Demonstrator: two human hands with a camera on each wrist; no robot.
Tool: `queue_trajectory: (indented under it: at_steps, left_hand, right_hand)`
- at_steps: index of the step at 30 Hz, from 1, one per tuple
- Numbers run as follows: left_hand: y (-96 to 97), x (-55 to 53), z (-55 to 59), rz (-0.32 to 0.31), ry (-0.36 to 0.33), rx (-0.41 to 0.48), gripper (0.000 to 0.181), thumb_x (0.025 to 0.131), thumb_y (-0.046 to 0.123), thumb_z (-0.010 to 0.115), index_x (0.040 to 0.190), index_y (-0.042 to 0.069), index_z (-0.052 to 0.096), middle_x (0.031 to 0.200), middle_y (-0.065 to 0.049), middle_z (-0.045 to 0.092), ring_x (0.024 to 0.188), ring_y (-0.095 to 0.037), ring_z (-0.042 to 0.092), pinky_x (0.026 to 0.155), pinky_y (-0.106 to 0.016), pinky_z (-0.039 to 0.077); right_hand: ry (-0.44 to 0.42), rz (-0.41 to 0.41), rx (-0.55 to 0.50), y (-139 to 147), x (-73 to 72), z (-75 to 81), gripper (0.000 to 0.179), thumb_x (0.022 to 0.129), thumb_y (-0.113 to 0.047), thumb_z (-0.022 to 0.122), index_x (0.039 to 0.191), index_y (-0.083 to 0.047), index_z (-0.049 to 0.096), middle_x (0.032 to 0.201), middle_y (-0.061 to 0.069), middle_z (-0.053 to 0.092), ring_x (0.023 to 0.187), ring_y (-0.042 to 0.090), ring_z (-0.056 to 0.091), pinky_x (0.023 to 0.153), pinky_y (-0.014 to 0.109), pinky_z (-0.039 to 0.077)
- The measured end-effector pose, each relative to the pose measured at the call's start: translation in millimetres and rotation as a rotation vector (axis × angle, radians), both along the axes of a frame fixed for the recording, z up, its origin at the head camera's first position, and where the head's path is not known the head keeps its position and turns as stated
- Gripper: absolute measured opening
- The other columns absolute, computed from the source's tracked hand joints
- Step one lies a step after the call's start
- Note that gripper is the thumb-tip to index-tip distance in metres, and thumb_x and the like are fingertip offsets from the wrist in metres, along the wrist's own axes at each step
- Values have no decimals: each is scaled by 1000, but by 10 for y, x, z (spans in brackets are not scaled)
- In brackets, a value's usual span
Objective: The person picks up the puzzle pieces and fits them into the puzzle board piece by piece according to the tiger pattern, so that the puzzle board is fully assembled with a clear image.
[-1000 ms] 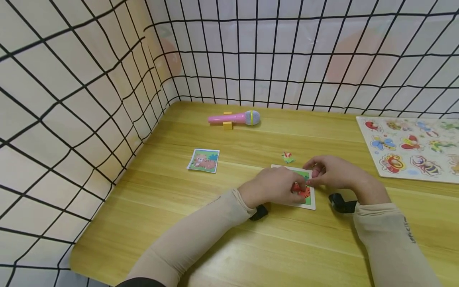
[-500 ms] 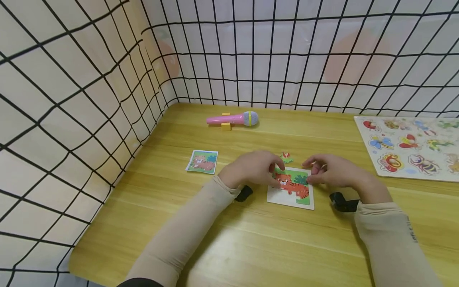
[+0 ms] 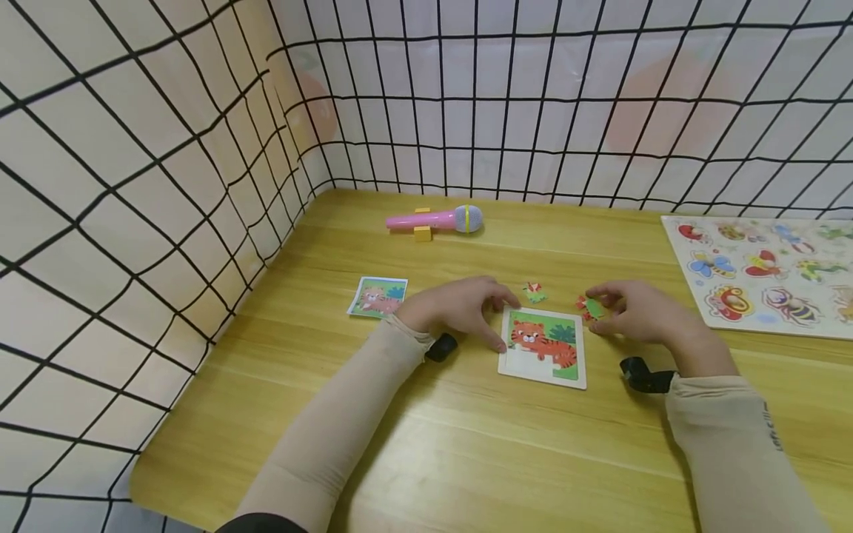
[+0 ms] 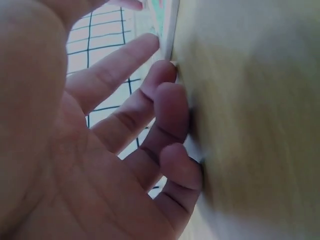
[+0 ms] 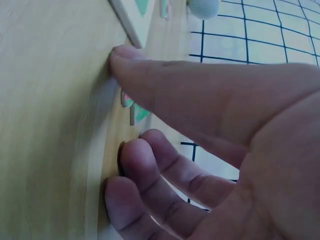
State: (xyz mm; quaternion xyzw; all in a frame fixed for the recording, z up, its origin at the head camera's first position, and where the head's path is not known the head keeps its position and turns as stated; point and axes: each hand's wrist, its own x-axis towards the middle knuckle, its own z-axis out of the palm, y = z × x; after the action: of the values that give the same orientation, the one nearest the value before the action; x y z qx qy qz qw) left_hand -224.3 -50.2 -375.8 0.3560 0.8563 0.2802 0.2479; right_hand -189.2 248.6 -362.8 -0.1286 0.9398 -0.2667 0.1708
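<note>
A square jigsaw puzzle (image 3: 541, 348) of an orange tiger on green lies in a pale frame, with a bare white area at its lower left. My left hand (image 3: 460, 307) is at the frame's left side, fingers loosely bent and spread, thumb at the frame's edge. My right hand (image 3: 643, 318) rests low over the table to the right of the frame. Between its thumb and fingertips lie red and green jigsaw pieces (image 3: 590, 307); the right wrist view shows a green piece (image 5: 141, 114) partly behind the thumb. Another small group of jigsaw pieces (image 3: 534, 292) lies behind the frame.
A tiger picture card (image 3: 378, 294) lies left of the left hand. Farther back, a pink toy microphone (image 3: 433, 220) sits on yellow blocks. An insect picture board (image 3: 773, 277) lies at the right. Black wire grid (image 3: 520, 96) borders the table's back and left.
My left hand has moved left off the puzzle, uncovering the tiger. My right hand has shifted slightly right, away from the frame's edge, and the pieces by its fingertips now show.
</note>
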Motion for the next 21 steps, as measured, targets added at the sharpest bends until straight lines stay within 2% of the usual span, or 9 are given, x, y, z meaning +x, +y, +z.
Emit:
queue_trajectory:
  at_steps: [2,6,13,21]
  left_hand:
    - [-9,1,-8,14,-34,22,71,76,30,91,137,12,60,117,0,55,109,-13,50,94,-23,40]
    - [-21,21,-5,37,-79,49,70,76,26,91,137,14,60,116,-1,54,108,-16,49,94,-25,40]
    - [-23,28,-16,44,-97,56,71,76,28,92,137,14,60,114,-1,53,106,-15,48,92,-25,41]
    - [-16,29,-10,46,-96,55,72,75,28,92,137,14,59,115,-1,53,107,-15,48,92,-25,41]
  right_hand:
    - [-8,8,12,5,-1,-8,60,90,-23,77,137,7,54,124,31,54,110,44,54,88,58,45]
    - [-5,4,12,6,-13,-20,53,89,-24,77,130,5,60,117,26,56,104,39,54,85,54,45]
    - [-7,-34,3,5,-19,-29,48,88,-26,80,121,4,62,110,18,60,99,34,56,77,43,46]
    - [-21,-59,-23,12,-26,-21,42,89,-24,79,117,3,63,105,14,63,90,28,56,69,35,45]
